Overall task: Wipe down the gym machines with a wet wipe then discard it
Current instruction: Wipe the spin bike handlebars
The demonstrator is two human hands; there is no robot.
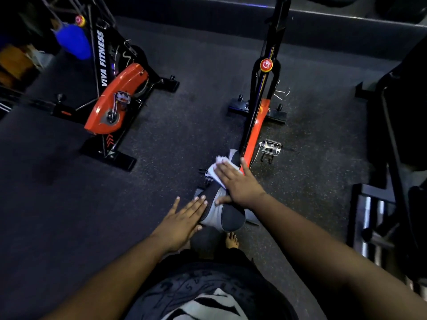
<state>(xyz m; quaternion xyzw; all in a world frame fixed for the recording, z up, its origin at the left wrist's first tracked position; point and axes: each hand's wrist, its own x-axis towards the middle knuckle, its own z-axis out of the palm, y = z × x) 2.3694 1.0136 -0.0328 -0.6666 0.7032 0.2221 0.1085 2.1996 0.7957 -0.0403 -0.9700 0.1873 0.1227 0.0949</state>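
Flooring (161,139) is filling most of the frame, a dark rubbery mat with a fine speckle. Two exercise bikes are standing on it: one bike (115,98) at the upper left, black-framed with a glossy orange cover, and the near bike (258,121) running up the middle, a thin black-and-orange frame with a round red knob (266,64) and a bare metal pedal (270,147). A dark weight rack (388,204) is sitting along the right edge, though the light there is too dim to say much of it.

At the lower centre the saddle (221,215) is showing, padded, rounded, black with grey panels. The right hand (238,183) is lying flat with straight fingers, pressing the wipe (216,167) onto the narrow nose of the saddle; it is not clutching it. The wipe is white, crumpled and thin, sticking out past the fingertips. The left hand (184,218) is also lying open, fingers straight, resting against the saddle's left side and holding nothing.

Risk, as I judge it: the wipe is only being pinned by a flat palm, so a stroke off the saddle's tapering, sloping nose could be dragging it loose onto the floor. The saddle may also be swivelling under sideways pressure if the left hand is not bracing it.
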